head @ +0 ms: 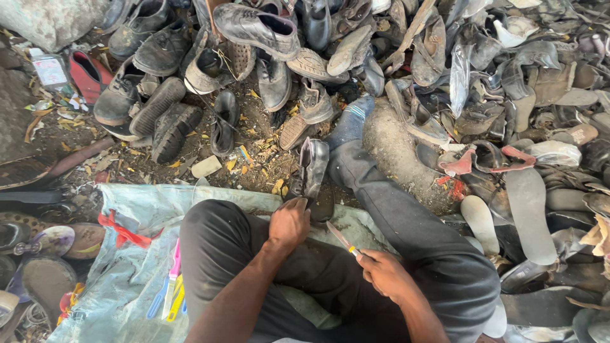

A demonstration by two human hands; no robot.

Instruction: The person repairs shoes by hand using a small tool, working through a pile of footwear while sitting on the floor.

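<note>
The left hand [289, 222] was closed over the heel end of a black shoe [311, 171], which was stood on the ground just beyond the bent knee, toe pointing away. The right hand [384, 273] was clamped round a slim knife [341, 238], its blade aimed up and across toward the shoe and the gripping hand. The two hands were held apart, with the blade tip near the left wrist. A slip was judged the main risk: should the worn leather give suddenly under pressure, the blade could be carried into the left hand's fingers or the trouser leg [406, 222]. A heap of old shoes [267, 38] was piled beyond, so little room was left for steadying the work.
</note>
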